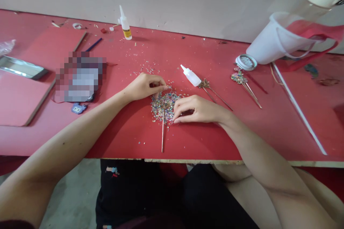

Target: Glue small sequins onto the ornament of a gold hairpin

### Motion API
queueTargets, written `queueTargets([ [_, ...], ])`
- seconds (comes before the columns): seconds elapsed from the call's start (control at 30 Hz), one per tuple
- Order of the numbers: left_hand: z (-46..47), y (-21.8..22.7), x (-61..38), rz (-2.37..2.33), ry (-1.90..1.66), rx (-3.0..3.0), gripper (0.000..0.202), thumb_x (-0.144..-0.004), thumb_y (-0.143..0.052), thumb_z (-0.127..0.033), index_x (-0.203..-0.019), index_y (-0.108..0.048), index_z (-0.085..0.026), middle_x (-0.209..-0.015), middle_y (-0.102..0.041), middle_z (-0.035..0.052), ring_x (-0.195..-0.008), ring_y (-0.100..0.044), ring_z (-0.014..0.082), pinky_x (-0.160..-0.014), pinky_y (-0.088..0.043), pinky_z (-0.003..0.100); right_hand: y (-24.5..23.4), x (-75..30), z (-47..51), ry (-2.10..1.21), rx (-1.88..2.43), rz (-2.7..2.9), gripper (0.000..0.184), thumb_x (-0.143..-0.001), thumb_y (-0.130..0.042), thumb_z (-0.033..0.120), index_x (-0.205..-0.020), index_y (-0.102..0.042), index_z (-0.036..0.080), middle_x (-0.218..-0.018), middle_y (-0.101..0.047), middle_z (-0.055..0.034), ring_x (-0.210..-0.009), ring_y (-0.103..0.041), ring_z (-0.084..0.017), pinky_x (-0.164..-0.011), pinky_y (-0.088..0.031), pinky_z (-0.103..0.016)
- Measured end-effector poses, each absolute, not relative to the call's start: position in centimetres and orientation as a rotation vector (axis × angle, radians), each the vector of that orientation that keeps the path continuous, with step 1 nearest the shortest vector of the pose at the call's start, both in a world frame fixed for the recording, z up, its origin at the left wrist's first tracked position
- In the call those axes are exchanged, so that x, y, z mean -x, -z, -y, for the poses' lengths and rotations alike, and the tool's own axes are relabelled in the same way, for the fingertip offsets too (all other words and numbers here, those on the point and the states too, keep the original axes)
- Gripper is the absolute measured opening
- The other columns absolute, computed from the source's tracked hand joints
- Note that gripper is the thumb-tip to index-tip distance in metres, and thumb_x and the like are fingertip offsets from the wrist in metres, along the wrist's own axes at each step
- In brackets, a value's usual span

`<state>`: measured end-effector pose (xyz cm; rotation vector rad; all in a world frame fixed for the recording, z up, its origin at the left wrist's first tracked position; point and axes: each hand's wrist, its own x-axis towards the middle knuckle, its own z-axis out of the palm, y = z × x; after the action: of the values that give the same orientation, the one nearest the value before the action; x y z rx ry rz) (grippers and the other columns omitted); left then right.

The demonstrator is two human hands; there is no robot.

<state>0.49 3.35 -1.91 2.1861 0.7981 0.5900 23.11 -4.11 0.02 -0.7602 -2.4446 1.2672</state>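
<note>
A heap of small shiny multicoloured chips [158, 102] lies on the red tabletop, with a hairpin's gold stem [162, 136] pointing toward me from it. The hairpin's head is hard to tell apart from the chips. My left hand [146, 86] is at the heap's far left edge, thumb and fingers pinched together. At the right side, my right hand [197, 109] rests low with its fingers closed at the chips. What either pinch holds is too small to make out. A white glue bottle [192, 77] lies beside another gold hairpin [219, 96] beyond my right hand.
A second glue bottle [125, 28] stands near the wall. At right are a decorated hairpin [245, 83], a round white lid [245, 62], a white bucket [271, 39] and a white stick [301, 111]. Leftward lie a blurred phone-like object [83, 82], a board [24, 103] and a tray [24, 67].
</note>
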Motion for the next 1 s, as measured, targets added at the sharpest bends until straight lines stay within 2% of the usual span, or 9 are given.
queueTargets([
  [0.57,-3.29,1.75,-0.60,-0.792,-0.592,-2.171,0.019,-0.087,-0.058,-0.031,-0.081,-0.066,-0.014,-0.054,-0.065,-0.0003,-0.049,-0.059,0.0065,-0.055,-0.044,0.015,0.38,-23.02,4.41,-1.077,0.727,2.498,0.018,-0.090,-0.056,0.030,-0.088,-0.071,0.019,-0.088,-0.066,-0.0040,-0.083,-0.059,-0.013,-0.076,-0.045,-0.027],
  [1.0,-3.20,1.67,-0.59,-0.800,-0.596,-2.183,0.021,-0.088,-0.058,-0.033,-0.081,-0.067,-0.016,-0.054,-0.065,-0.0010,-0.049,-0.058,0.0061,-0.055,-0.044,0.016,0.59,-23.30,4.18,-0.983,0.781,2.495,0.016,-0.089,-0.056,0.027,-0.085,-0.070,0.019,-0.086,-0.065,-0.0040,-0.077,-0.058,-0.013,-0.074,-0.045,-0.027],
])
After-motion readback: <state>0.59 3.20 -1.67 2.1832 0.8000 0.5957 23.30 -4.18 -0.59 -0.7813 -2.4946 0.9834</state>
